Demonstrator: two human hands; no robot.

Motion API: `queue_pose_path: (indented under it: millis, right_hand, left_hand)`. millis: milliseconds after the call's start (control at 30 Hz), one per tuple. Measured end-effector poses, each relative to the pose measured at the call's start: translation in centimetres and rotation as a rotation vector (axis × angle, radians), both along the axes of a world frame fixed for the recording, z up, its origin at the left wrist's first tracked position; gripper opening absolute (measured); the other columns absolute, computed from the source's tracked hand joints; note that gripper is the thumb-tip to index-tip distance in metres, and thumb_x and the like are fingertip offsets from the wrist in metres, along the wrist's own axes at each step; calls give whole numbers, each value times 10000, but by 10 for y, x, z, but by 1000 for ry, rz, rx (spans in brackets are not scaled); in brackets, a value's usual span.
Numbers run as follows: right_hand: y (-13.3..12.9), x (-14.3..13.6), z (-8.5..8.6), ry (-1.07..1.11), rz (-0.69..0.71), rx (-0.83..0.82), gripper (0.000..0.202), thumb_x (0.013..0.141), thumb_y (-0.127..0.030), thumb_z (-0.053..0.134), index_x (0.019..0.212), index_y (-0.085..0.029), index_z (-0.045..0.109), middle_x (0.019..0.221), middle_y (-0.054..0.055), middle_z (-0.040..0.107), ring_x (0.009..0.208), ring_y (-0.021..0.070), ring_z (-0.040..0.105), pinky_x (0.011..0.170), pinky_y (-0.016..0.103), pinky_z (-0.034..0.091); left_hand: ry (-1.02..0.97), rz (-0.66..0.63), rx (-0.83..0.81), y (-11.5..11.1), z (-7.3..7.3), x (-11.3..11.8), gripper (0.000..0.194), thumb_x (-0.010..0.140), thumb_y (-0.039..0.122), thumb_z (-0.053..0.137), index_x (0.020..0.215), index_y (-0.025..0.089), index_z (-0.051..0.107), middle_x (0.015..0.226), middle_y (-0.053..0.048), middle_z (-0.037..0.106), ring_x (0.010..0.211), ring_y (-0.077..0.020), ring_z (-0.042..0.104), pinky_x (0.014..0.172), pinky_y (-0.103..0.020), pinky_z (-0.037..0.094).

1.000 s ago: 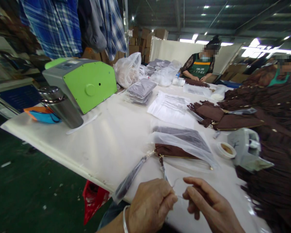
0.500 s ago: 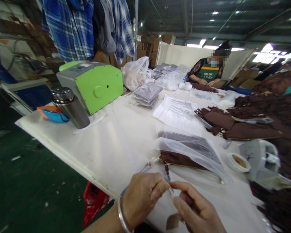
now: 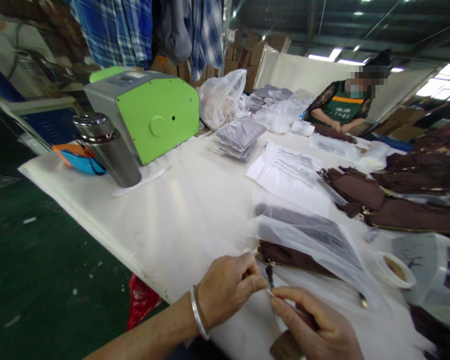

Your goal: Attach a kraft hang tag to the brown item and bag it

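1. Head view: one thin pale strip is seemingly pinched by the left hand and the right hand; thumb and forefinger of each are closed on it, the tips nearly meeting.
2. One brown card-like piece is seen below the right hand; whether it is held cannot be told.
3. Just beyond the fingers, one brown bag is laid on the worktop, one dark strap being led toward the hands.
4. One clear plastic sleeve is spread over the bag, whose near edge is left bare: the covering is judged half done, the strap's finishing in hand.
5. To the right, one tape roll and heaped brown bags are seen; these overlap too much for counting and look mostly uncovered.
6. Farther off, one stack of grey packets, one flask and one green machine are set.
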State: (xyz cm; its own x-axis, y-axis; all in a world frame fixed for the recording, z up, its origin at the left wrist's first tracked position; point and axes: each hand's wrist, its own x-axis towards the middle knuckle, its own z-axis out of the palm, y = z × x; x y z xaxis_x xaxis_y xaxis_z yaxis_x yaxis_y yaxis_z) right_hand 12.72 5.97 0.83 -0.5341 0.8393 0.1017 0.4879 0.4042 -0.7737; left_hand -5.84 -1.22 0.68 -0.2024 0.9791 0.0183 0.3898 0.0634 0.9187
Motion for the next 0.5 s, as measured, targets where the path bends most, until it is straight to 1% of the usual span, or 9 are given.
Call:
queue_pose_path:
  millis: [33, 100, 200, 233, 300, 333, 400, 467, 500]
  right_hand:
    - [3, -1, 3, -3, 25, 50, 391, 783, -603, 624, 777, -233, 749, 691, 7, 708, 500, 131, 600, 459, 194, 457]
    - [10, -4, 11, -15, 78, 153, 358, 823, -575, 599, 781, -252, 749, 705, -8, 725, 502, 125, 618, 478, 186, 483]
    - [20, -8, 23, -56, 174, 286, 283, 862, -497, 589, 786, -273, 744, 724, -30, 740, 554, 120, 668, 522, 157, 515]
    - [23, -9, 27, -75, 198, 322, 257, 867, -472, 592, 794, -276, 743, 739, -34, 746, 584, 120, 685, 537, 146, 520]
    - [28, -11, 34, -111, 203, 379, 239, 877, -444, 581, 814, -277, 739, 763, -34, 751, 617, 120, 698, 564, 136, 526]
    - [31, -11, 37, -122, 183, 401, 244, 884, -442, 570, 821, -276, 736, 769, -32, 751, 625, 121, 698, 575, 137, 528]
    - [35, -12, 42, -145, 149, 432, 251, 888, -446, 555, 823, -278, 729, 773, -31, 747, 634, 122, 696, 592, 145, 529]
    - [39, -12, 47, -169, 145, 451, 245, 881, -448, 555, 814, -282, 722, 766, -33, 741, 631, 126, 691, 586, 157, 524]
    - [40, -12, 49, -189, 150, 447, 242, 876, -449, 556, 811, -283, 719, 760, -32, 739, 628, 130, 690, 576, 165, 520]
  left_hand:
    - [52, -16, 10, 3, 0, -2, 278, 939, 398, 535, 743, 203, 558, 608, 55, 545, 573, -119, 513, 555, -220, 297]
    - [142, -51, 17, 10, 1, -5, 345, 975, 422, 456, 735, 202, 568, 623, 45, 556, 581, -125, 530, 561, -225, 303]
    - [185, -117, -20, 21, 3, -13, 470, 996, 483, 380, 674, 197, 568, 601, 44, 563, 572, -121, 542, 564, -222, 321]
    - [188, -123, -44, 25, 4, -16, 512, 999, 503, 356, 643, 194, 557, 579, 45, 554, 560, -117, 538, 560, -220, 326]
    - [231, -86, -88, 35, 3, -23, 555, 1007, 518, 300, 632, 196, 553, 572, 41, 558, 562, -121, 543, 565, -220, 349]
    - [288, -52, -101, 40, 2, -26, 536, 1012, 501, 289, 669, 200, 569, 613, 33, 587, 597, -131, 563, 581, -224, 368]
    - [419, -19, -113, 50, -3, -31, 404, 1014, 416, 327, 809, 214, 610, 778, 11, 663, 729, -162, 617, 648, -240, 416]
    - [497, -55, -115, 58, -9, -33, 258, 987, 319, 387, 916, 231, 619, 940, -4, 688, 870, -189, 639, 723, -260, 450]
    - [507, -84, -118, 61, -13, -33, 233, 973, 284, 396, 933, 237, 620, 983, -10, 689, 915, -197, 640, 749, -269, 461]
